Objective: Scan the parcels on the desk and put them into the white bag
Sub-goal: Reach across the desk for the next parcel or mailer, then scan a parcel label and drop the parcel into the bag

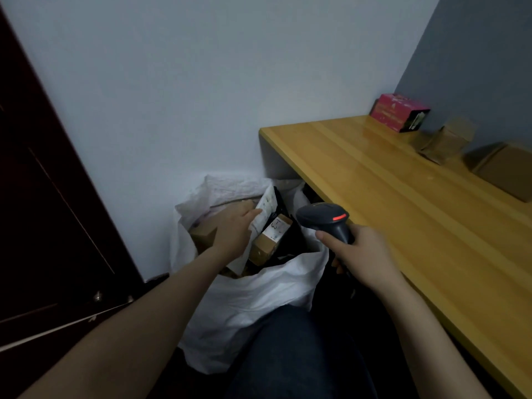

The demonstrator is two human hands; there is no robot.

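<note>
My right grip [354, 249] is clenched round the scanner [322, 217], just beside the tabletop [374, 182] edge. A fast swing could bang it on the wood. My left grip [233, 234] holds a white parcel [263, 214] inside the bag [259, 298], next to a brown box [270, 240]. The bag looks soft and quite full, so I think the parcel could slip back out, or the bag could sag and tip. Far back, 1 pink box [400, 112] and 2 far boxes [443, 142] wait. I could skip scanning 1.
</note>
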